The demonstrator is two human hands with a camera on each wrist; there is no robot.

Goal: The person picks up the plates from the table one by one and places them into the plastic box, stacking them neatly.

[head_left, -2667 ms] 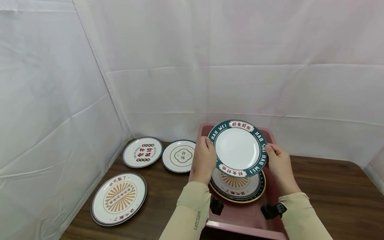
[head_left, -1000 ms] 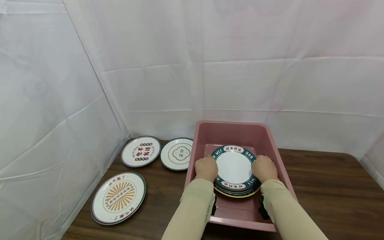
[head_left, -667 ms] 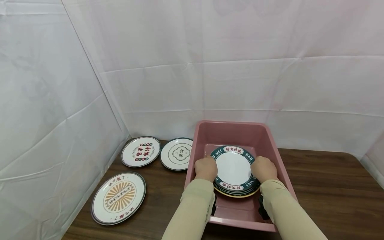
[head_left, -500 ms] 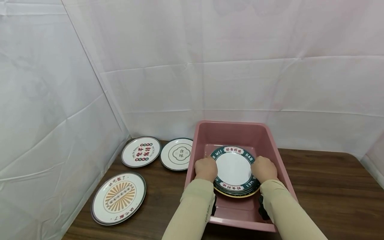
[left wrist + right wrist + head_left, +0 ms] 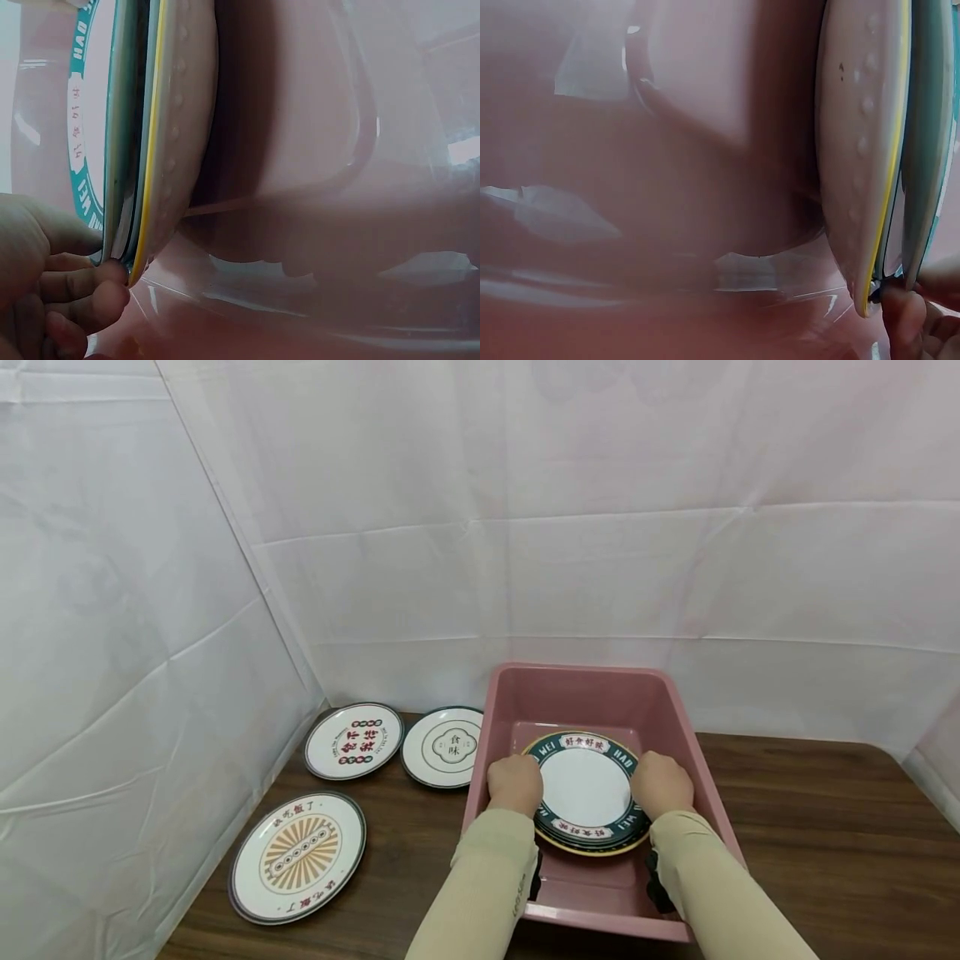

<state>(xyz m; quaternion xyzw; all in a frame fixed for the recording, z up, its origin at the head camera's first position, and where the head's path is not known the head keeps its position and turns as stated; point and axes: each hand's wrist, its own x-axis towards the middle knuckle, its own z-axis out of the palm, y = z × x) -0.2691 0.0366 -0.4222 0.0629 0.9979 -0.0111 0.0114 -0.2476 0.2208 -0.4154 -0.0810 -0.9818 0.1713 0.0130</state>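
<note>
A white plate with a green lettered rim [image 5: 587, 787] tops a stack inside the pink plastic tub [image 5: 577, 689]. My left hand [image 5: 515, 782] pinches that plate's left edge; the left wrist view puts the thumb [image 5: 71, 231] above the rim and curled fingers below it. On the opposite edge my right hand [image 5: 662, 784] grips the same rim, its fingers [image 5: 906, 319] partly out of frame in the right wrist view. Beneath lies a plate with a yellow edge [image 5: 154, 150], its underside pale and dotted. Other plates between them show only as thin rims.
Left of the tub, flat on the brown wooden table [image 5: 825, 835], lie a plate with a sunburst print [image 5: 298, 857], one with red characters [image 5: 354, 741] and one with a scalloped emblem [image 5: 444, 747]. White cloth [image 5: 592, 577] hangs behind.
The green-rimmed plate has come down from above the tub onto the stack, held by both hands. Over the last half second it shifts slightly toward me, and the yellow edge shows at its left.
</note>
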